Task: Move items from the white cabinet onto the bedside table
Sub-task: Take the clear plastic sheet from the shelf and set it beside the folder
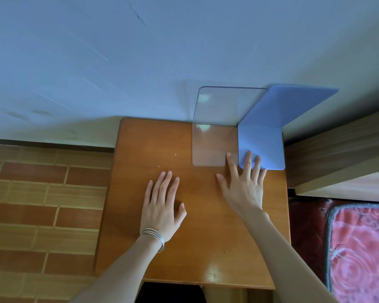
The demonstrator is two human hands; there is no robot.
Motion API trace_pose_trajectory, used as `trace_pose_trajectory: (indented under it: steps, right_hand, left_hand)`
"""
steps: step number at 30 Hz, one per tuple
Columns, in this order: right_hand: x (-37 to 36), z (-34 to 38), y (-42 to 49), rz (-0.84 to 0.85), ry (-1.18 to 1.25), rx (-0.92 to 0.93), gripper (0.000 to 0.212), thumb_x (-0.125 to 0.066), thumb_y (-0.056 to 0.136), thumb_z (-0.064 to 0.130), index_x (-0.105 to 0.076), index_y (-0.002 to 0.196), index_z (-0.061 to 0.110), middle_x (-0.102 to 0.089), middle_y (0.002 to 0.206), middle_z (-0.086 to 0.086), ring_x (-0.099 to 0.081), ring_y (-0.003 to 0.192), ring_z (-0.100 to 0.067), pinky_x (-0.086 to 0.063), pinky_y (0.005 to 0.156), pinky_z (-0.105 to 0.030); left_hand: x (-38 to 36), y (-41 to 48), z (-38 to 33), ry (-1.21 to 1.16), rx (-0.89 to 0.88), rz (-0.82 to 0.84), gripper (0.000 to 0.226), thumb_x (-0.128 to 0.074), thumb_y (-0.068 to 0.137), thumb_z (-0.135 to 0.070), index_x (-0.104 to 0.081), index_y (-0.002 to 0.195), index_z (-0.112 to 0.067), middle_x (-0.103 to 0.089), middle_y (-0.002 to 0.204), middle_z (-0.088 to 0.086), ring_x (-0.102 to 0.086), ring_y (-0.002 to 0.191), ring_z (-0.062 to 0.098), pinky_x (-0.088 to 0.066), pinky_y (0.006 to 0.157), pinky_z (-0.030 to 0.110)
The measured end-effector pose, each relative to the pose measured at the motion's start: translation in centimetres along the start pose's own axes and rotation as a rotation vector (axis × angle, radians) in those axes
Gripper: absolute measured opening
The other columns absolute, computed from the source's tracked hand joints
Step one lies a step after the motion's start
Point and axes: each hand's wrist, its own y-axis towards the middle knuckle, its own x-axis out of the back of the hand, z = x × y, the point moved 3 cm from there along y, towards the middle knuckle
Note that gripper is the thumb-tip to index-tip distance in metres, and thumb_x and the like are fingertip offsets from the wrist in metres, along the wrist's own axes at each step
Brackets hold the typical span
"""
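The brown wooden bedside table [153, 147] fills the middle of the head view. At its back right corner stand two L-shaped bookends: a clear one [214, 127] and, to its right, a blue one [269, 119], both against the wall. My right hand [243, 182] lies flat with fingers spread, fingertips touching the front edge of the blue bookend's base. My left hand [162, 204] hovers or rests flat on the table top with straight fingers, holding nothing. The white cabinet is out of view.
A pale blue wall [140, 62] rises behind the table. A wooden bed frame [337, 154] and a red patterned mattress [363, 248] lie to the right. Brown tiled floor [42, 204] lies to the left.
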Motion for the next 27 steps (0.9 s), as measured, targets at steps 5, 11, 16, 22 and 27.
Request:
trace_pose_trajectory:
  steps: [5, 11, 16, 22, 27]
  right_hand:
    - [0.6, 0.5, 0.8, 0.013, -0.029, 0.001, 0.062, -0.021, 0.089, 0.056, -0.041, 0.136, 0.022, -0.028, 0.146, -0.028, -0.015, 0.133, -0.054, -0.019, 0.099, -0.070]
    - [0.5, 0.8, 2.7, 0.131, -0.085, 0.087, 0.058, -0.018, 0.093, 0.058, -0.007, 0.146, 0.037, 0.004, 0.155, -0.018, 0.006, 0.137, -0.050, -0.010, 0.105, -0.066]
    - [0.6, 0.6, 2.5, 0.147, -0.082, 0.087, 0.056, -0.019, 0.096, 0.050, -0.002, 0.147, 0.036, 0.007, 0.155, -0.018, 0.009, 0.137, -0.048, -0.010, 0.108, -0.064]
    - [0.6, 0.9, 2.3, 0.138, -0.052, 0.091, 0.055, -0.021, 0.098, 0.045, -0.001, 0.147, 0.032, 0.007, 0.155, -0.019, 0.011, 0.137, -0.048, -0.007, 0.108, -0.066]
    - [0.5, 0.9, 2.5, 0.169, -0.109, 0.089, 0.062, -0.016, 0.095, 0.054, 0.007, 0.147, 0.030, 0.011, 0.154, -0.020, 0.012, 0.137, -0.048, -0.008, 0.107, -0.065]
  left_hand:
    - [0.0, 0.0, 0.0, -0.007, 0.000, -0.006, 0.061, -0.037, 0.087, -0.044, -0.043, 0.139, -0.012, -0.034, 0.150, 0.012, -0.021, 0.141, 0.025, -0.015, 0.114, 0.045]
    - [0.0, -0.1, 0.0, -0.018, -0.002, -0.014, 0.061, -0.038, 0.087, -0.043, -0.044, 0.139, -0.012, -0.033, 0.150, 0.011, -0.021, 0.141, 0.025, -0.017, 0.114, 0.046]
    - [0.0, 0.0, 0.0, -0.018, 0.001, -0.014, 0.061, -0.039, 0.086, -0.043, -0.045, 0.138, -0.013, -0.034, 0.150, 0.011, -0.022, 0.141, 0.025, -0.015, 0.114, 0.045]
    - [0.0, 0.0, 0.0, -0.020, -0.001, -0.008, 0.061, -0.037, 0.087, -0.044, -0.043, 0.139, -0.013, -0.033, 0.150, 0.011, -0.022, 0.141, 0.025, -0.018, 0.113, 0.047]
    - [-0.1, 0.0, 0.0, -0.023, -0.006, -0.013, 0.061, -0.038, 0.087, -0.043, -0.044, 0.139, -0.012, -0.034, 0.150, 0.011, -0.023, 0.140, 0.026, -0.020, 0.111, 0.048]
